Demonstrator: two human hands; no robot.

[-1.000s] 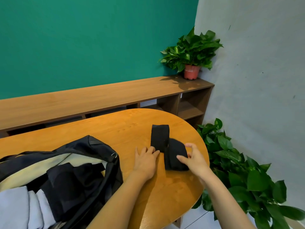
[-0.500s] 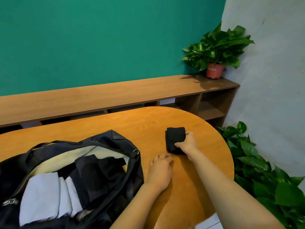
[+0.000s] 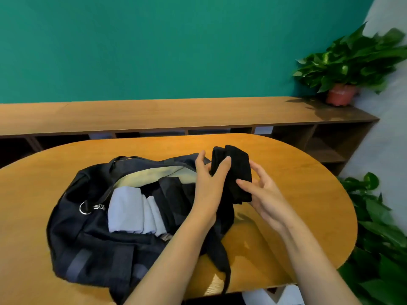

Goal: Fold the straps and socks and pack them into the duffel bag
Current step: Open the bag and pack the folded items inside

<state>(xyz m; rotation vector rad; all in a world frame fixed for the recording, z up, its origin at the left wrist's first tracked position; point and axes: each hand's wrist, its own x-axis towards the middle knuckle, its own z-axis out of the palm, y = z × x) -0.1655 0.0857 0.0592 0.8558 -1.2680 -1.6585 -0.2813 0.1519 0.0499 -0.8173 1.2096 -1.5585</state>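
A folded black sock bundle [image 3: 236, 170] is held up above the table, just right of the duffel bag's open mouth. My left hand [image 3: 208, 181] grips its left edge, thumb across the front. My right hand [image 3: 262, 194] holds its lower right side with curled fingers. The dark duffel bag [image 3: 92, 245] lies open on the table, showing a pale lining, folded white cloth [image 3: 130, 211] and dark folded items [image 3: 174, 194] inside. A black bag strap [image 3: 222, 260] trails toward the front edge.
The oval wooden table [image 3: 297, 194] ends close on the right and front. Behind it runs a long low wooden shelf [image 3: 154, 113] with a potted plant [image 3: 343, 69] at its right end. Leafy plants [image 3: 378, 249] stand on the floor at the right.
The sock bundle was lying on the table under my right hand; now both hands hold it lifted beside the bag opening. The view has swung left.
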